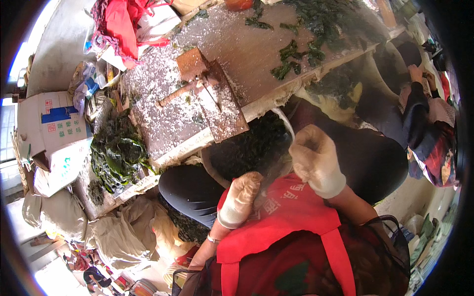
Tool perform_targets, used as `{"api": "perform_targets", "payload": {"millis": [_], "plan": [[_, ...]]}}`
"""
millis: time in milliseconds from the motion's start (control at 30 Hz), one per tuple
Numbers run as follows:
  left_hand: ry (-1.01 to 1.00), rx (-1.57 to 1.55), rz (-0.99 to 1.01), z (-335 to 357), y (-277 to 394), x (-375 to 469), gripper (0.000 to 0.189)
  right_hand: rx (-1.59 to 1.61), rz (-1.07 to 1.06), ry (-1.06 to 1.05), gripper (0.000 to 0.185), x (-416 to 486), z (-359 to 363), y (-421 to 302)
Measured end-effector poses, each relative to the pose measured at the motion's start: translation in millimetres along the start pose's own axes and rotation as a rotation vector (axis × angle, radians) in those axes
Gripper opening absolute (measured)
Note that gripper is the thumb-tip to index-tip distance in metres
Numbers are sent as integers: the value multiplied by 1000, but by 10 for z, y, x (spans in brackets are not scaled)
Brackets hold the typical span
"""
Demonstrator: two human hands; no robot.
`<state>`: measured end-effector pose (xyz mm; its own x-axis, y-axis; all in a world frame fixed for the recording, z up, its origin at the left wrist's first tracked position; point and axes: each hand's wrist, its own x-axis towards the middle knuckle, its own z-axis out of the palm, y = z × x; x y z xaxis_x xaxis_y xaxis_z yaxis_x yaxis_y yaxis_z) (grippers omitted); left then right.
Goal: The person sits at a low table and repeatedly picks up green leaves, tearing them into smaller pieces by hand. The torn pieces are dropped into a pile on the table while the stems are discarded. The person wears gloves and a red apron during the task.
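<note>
My left hand (240, 199), in a pale knit work glove, is curled in front of the red apron (277, 222) on my lap. Higher and to the right, my gloved right hand (316, 162) forms a fist beside the pale rim (286, 121) of a container. Blur and the curled fingers hide whether either hand holds something. Between my knees, the container holds dark green seaweed (251, 146), probably kelp. Just beyond it, a brown wooden board (227, 118) dusted with white grains juts over the table's near edge.
White grains, likely salt, cover part of the worktable (159, 122). A seaweed heap (116, 159) lies left, with further seaweed strips (292, 59) at the far right. A cardboard box (52, 114) and cloth sacks (122, 229) stand left. Another person's hand (415, 73) shows at right.
</note>
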<state>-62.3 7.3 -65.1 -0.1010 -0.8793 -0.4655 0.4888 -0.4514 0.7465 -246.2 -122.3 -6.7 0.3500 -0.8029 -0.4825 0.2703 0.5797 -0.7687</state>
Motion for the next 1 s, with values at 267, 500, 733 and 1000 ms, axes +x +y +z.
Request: {"api": "perform_targets", "payload": {"millis": [267,500,733,1000], "plan": [[-33,358,-40,35,345,-55,25,-1293,-1126,-263,32,66,53,-327],[-101,938,254,17,622,-184,36,-1768,-534,-819,27,-127,158,-137],[-222,1300,785,147,452,-458,60,-1355,-110,-980,39,-428,312,23],[-232,1519,1155,198,702,-724,19,-1287,57,-1270,41,-654,432,-252]]}}
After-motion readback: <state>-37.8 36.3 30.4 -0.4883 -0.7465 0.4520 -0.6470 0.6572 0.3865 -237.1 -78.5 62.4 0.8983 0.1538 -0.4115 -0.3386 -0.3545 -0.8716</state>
